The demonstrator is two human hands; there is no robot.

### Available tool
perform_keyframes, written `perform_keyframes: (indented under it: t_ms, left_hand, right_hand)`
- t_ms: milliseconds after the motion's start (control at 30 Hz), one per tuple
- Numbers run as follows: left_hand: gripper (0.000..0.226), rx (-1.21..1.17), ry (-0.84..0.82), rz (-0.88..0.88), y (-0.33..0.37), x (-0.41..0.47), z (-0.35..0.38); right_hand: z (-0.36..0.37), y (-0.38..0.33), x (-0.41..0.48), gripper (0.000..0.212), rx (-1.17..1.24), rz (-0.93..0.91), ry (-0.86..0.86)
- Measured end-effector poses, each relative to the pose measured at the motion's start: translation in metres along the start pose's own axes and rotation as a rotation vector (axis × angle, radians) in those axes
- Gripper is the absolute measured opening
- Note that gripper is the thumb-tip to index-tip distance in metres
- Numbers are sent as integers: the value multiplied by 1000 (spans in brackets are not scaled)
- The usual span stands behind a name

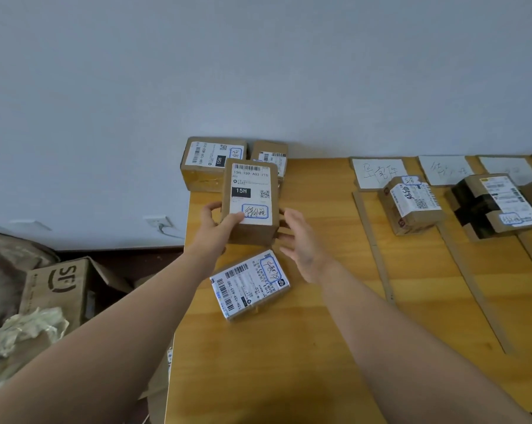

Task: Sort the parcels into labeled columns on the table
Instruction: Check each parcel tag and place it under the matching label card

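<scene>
My left hand (213, 231) grips the lower left side of a brown cardboard parcel (250, 194) with a white "15H" shipping label, held above the table's left part. My right hand (301, 243) is at the parcel's right side, fingers spread, barely touching or just off it. A flat parcel (250, 285) with a white label lies on the table below the held one. Two more parcels (209, 162) (272, 156) stand behind it against the wall. Handwritten paper labels (378, 172) (445, 169) head cardboard-strip columns; one parcel (411, 203) and a black-taped parcel (494, 203) lie in them.
The wooden table (304, 347) ends at its left edge near my left forearm. On the floor to the left stand an open "SF" cardboard box (59, 289) and crumpled paper (29, 328). Cardboard strips (372, 246) divide the right part into columns. A wall socket (159, 223) sits low on the wall.
</scene>
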State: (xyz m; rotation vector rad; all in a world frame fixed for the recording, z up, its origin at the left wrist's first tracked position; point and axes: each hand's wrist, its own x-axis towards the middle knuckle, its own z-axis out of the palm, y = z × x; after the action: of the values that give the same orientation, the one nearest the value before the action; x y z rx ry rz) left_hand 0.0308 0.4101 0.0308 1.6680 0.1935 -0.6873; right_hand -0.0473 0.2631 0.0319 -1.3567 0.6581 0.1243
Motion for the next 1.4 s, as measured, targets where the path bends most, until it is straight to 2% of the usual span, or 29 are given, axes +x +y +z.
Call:
perform_keyframes:
  t_ms: [167,333,433,600,700,833,1000,1133,1400]
  left_hand:
    - [54,-120,-61,87,6,-29,14]
    - [75,-91,-229,208,25,-53,24]
    - [77,-73,-272,273,43,-69,31]
    - [60,-108,-294,326,50,-84,35]
    - [63,-108,-305,321,44,-88,34]
    - [50,-102,-292,306,37,-88,34]
    - [57,-66,-288,288,35,-92,35]
    - [45,-44,-292,286,35,-94,42]
    - [47,-5,-324,308,41,-101,70]
  right_hand:
    - [-22,-12,-27,26,91,-96,20]
    - [-47,-32,-52,39,71,-194,64]
    - [-55,-42,-63,36,98,-245,77]
    - [-58,-49,-81,36,142,-302,99]
    - [-59,-44,-87,36,128,-296,104]
    - [-58,-39,-91,41,119,-287,113]
    - [-62,-35,-96,38,122,-284,126]
    - [-70,-34,-101,38,122,-287,149]
    - [-100,-32,-108,32,113,-324,190]
